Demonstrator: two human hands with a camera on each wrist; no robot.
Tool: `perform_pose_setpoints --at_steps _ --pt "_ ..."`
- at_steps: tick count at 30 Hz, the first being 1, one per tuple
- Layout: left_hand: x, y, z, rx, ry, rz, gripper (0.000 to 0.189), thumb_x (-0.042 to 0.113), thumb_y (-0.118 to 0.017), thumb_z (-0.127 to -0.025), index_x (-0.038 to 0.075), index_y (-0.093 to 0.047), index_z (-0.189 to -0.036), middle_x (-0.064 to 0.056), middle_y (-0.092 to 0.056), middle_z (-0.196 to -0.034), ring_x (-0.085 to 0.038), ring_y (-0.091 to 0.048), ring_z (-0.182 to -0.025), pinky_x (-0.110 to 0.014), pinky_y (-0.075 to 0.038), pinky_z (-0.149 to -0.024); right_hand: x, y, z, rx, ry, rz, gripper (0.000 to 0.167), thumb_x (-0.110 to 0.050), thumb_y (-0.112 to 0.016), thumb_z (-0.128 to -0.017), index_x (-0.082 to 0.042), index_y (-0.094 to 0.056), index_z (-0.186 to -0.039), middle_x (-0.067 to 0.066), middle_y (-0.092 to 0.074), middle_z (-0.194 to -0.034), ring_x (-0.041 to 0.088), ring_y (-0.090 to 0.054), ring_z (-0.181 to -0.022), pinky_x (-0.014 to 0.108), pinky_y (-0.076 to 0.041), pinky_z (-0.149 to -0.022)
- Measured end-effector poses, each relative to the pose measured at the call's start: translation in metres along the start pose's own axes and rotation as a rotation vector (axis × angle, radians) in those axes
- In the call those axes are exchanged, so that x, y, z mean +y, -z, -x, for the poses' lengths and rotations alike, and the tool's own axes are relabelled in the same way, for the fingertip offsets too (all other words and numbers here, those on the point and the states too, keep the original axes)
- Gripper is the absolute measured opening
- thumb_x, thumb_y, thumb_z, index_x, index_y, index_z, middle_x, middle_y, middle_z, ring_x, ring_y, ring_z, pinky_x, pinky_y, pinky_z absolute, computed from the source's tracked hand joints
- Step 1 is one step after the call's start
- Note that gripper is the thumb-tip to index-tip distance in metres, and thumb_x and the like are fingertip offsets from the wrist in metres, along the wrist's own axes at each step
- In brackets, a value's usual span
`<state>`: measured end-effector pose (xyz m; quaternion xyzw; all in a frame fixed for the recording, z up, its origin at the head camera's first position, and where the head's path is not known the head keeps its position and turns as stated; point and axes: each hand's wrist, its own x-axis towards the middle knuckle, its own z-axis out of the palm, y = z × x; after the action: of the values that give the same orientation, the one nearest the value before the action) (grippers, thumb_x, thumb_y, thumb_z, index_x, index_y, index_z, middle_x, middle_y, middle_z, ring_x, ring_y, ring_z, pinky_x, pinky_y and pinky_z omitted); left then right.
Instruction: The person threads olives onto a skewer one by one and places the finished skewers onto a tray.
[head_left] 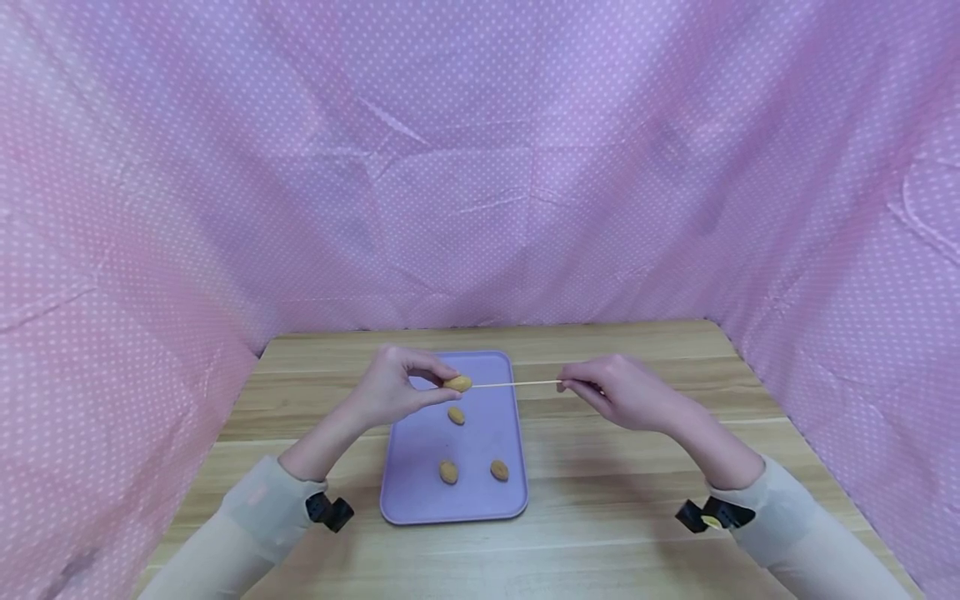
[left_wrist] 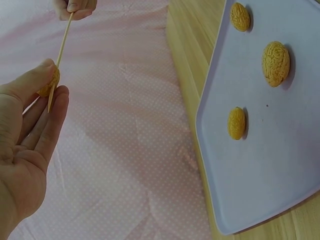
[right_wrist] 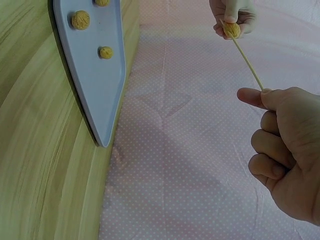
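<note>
Between thumb and fingers, my left hand (head_left: 390,389) pinches a wrinkled, yellow-brown oval piece of food (head_left: 458,383) above the far part of a purple tray. A thin wooden skewer (head_left: 517,383) stretches from that piece to my right hand (head_left: 622,392), whose thumb and index finger pinch its other end. In the left wrist view the skewer's pointed tip shows past the piece, near my left fingers (left_wrist: 59,107). The stick appears to cross the piece's side; whether it pierces it I cannot tell. My right hand's other fingers (right_wrist: 270,150) are curled into the palm.
On the purple tray (head_left: 420,508) lie three similar wrinkled pieces: one near the middle (head_left: 456,415), one front left (head_left: 447,472) and one front right (head_left: 499,471). The tray rests on a wood-grain table (head_left: 600,517). Pink dotted cloth (head_left: 480,208) hangs behind and at both sides.
</note>
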<state>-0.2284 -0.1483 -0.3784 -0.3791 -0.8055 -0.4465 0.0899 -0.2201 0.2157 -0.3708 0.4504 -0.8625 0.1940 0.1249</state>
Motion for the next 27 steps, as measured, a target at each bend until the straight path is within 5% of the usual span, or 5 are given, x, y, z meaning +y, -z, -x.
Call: perform_pose_setpoints --at_steps 14,27 --pt "-0.0002 0.0012 -0.0036 -0.071 -0.044 -0.061 0.019 0.004 -0.094 -0.078 0.007 -0.085 -0.095 -0.005 -0.084 -0.093 -0.014 -0.08 -0.083 -0.032 -0.069 -0.075 -0.0019 -0.0058 -0.003 -0.019 -0.002 0.007 0.016 -0.004 -0.066 -0.102 -0.016 -0.077 -0.102 -0.01 -0.078 -0.09 -0.007 -0.047 -0.065 0.018 -0.049 -0.059" --pt "-0.0015 -0.002 -0.01 -0.062 -0.117 -0.125 0.02 0.005 -0.094 -0.078 0.004 -0.084 -0.095 -0.007 -0.084 -0.093 -0.017 -0.081 -0.081 -0.024 -0.067 -0.075 -0.0025 -0.0073 -0.0059 -0.05 -0.038 -0.002 0.017 -0.005 -0.065 -0.104 -0.016 -0.077 -0.104 -0.009 -0.079 -0.093 -0.007 -0.046 -0.065 0.018 -0.048 -0.06"
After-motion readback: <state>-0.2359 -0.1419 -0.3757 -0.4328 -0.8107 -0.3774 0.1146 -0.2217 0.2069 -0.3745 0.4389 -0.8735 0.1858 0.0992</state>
